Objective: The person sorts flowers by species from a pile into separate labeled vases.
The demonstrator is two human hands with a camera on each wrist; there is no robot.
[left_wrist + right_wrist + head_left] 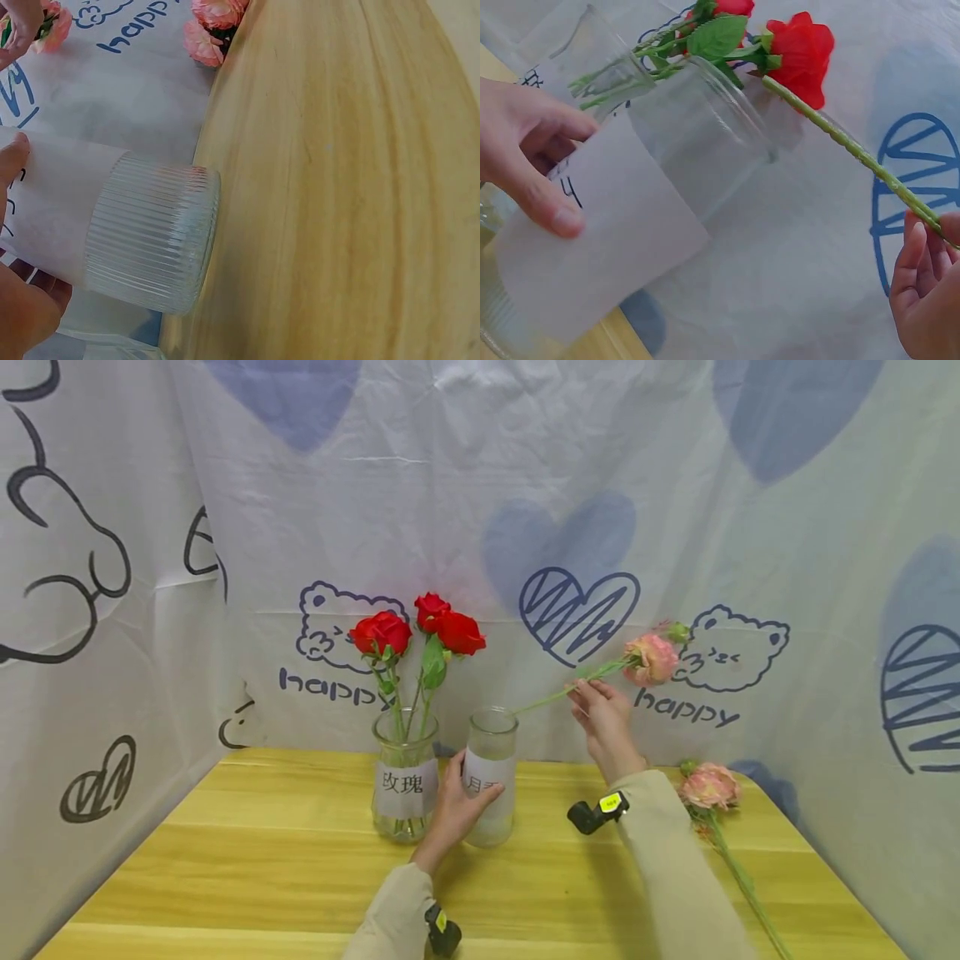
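Between right fingers (909, 259), pink flower's stem (856, 154)

The left grip (454, 807) hides part of the label (501, 770) on the gripped vase (491, 828), whose mouth (493, 732) the left wrist view crops. The head view's lower edge cuts the lying stem (742, 878); the right wrist view's edge, the held bloom (651, 659).

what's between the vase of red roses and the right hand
In the head view: the other glass vase, gripped by the left hand, plus part of the pink flower's stem.
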